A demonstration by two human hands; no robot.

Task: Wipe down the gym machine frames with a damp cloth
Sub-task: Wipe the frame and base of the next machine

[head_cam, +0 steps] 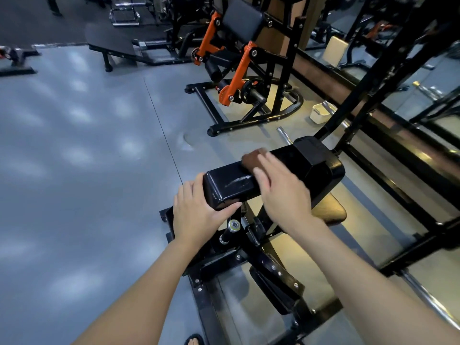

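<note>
A long black padded block (pixel 231 185) of the gym machine lies across the middle of the view, with pale wet streaks on its near face. My left hand (pixel 196 215) grips the block's near left end, thumb under the corner. My right hand (pixel 281 190) lies flat on top of the block, pressing a brown cloth (pixel 251 159) whose far edge shows beyond my fingertips. A thicker black pad (pixel 316 163) joins the block on the right. The machine's black frame (pixel 211 295) runs down below my forearms.
An orange and black machine (pixel 236 70) stands farther back. A white tub (pixel 318 113) sits on the floor by a steel bar (pixel 283 135). A black rack upright (pixel 368 83) and mirrors fill the right side. Grey floor (pixel 87 170) spreads to the left. A sandalled foot (pixel 194 341) shows at the bottom.
</note>
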